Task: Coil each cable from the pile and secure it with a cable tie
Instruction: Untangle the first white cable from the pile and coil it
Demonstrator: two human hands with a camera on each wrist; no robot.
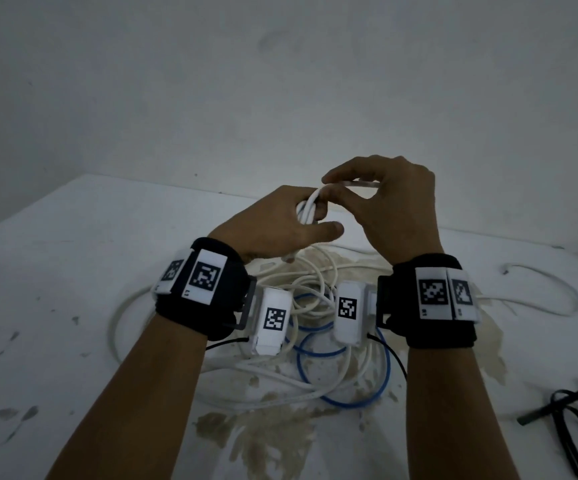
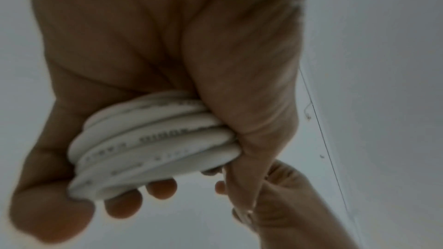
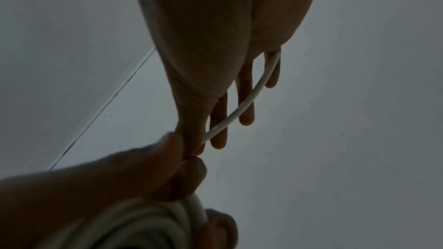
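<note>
1. My left hand [image 1: 280, 223] gripped the coiled white cable [image 2: 153, 145], fingers and thumb curled round the bunched loops, held up above the table [image 1: 72, 271].
2. From the left wrist view, several turns of that coil lay stacked side by side in my palm, grey printed lettering running along them, too blurred to read.
3. My right hand [image 1: 384, 209] met the left at the top of the coil, thumb and forefinger pinching a thin pale strip [image 3: 242, 105]; I took it for the cable tie, though the dim light left that uncertain.
4. The strip arched across under my other right fingers [image 3: 245, 101], which hung fairly straight.
5. Whether the strip already went round the coil, I could not tell.
6. Below my wrists the pile of loose white cables [image 1: 308, 282] lay tangled on the table, with a blue cable [image 1: 343, 400] looped through it.
7. One more white cable [image 1: 557, 289] curved apart on the right.
8. Black cables [image 1: 571, 420] sat at the near right edge, well apart from the pile.
9. The table surface under the pile was stained brown.
</note>
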